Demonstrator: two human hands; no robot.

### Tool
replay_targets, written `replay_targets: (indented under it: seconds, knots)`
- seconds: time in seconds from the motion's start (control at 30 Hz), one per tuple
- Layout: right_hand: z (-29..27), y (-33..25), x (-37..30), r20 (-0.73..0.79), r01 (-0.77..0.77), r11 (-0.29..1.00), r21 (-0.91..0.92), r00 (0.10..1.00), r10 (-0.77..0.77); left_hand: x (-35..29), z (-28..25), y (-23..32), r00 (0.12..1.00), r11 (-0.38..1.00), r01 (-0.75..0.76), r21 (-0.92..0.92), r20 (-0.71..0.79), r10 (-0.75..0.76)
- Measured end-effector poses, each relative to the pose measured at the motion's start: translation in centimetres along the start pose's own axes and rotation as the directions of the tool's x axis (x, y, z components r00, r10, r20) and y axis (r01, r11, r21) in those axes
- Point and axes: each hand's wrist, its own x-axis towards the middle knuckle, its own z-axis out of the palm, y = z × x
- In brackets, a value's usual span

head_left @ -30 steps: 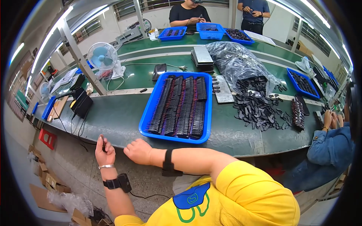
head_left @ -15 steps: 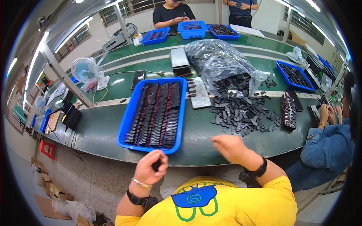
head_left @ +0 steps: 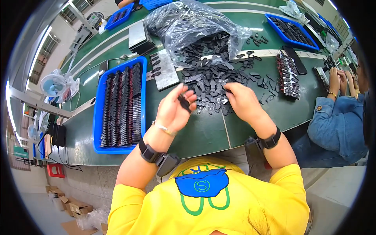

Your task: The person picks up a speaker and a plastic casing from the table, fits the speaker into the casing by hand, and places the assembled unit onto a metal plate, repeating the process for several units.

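My left hand (head_left: pixel 172 109) is turned palm up over the near part of the table, its fingers curled round a few small flat black plastic pieces (head_left: pixel 184 103). At the right side of a loose pile of the same black pieces (head_left: pixel 207 88), my right hand (head_left: pixel 243 102) has thumb and fingertips pinched together. A dark bit shows at those fingertips, apparently one black piece, mostly hidden by them. Left of my left hand lies a blue tray (head_left: pixel 143 98) packed with upright rows of black pieces with reddish edges.
A clear plastic bag (head_left: pixel 188 23) spills black pieces onto the pile. Beside it are a grey metal plate (head_left: pixel 166 78) and a stack of plates (head_left: pixel 139 39). A bundled black block (head_left: pixel 288 74) and another blue tray (head_left: pixel 274 24) stand right, near a co-worker's sleeve (head_left: pixel 337 125).
Both hands have moved forward over the table, the right to the pile's edge. My left hand has turned, showing the black pieces in its palm. The view has tilted down and shifted right.
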Motion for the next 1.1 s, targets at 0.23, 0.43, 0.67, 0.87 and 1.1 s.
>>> replay_targets:
  seconds: [0.23, 0.43, 0.67, 0.87, 1.1]
  knots:
    - [-0.2, -0.6, 0.0, -0.158, 0.115, 0.989, 0.097, 0.982, -0.098, 0.5, 2.4, 0.6, 0.983, 0.981, -0.173, 0.088, 0.073, 0.167]
    - [-3.7, 0.2, -5.2, -0.162, -0.059, 0.979, 0.194, 0.983, 0.091, -2.6, -0.5, 0.6, 0.934, 0.927, -0.298, 0.229, 0.270, 0.233]
    - [-6.8, 1.8, -10.2, -0.327, -0.144, 0.985, 0.093, 0.930, 0.167, -8.4, -6.5, -0.2, 0.860, 0.702, -0.296, 0.647, 0.500, -0.098]
    - [-10.6, 4.8, -10.2, -0.524, -0.352, 0.936, 0.014, 0.794, 0.307, -10.4, -9.0, -1.0, 0.859, 0.386, -0.413, 0.824, 0.494, -0.135]
    - [-9.2, 4.8, -8.7, -0.515, -0.301, 0.942, -0.149, 0.837, 0.185, -10.4, -10.1, -2.4, 0.842, 0.520, -0.498, 0.694, 0.530, 0.101]
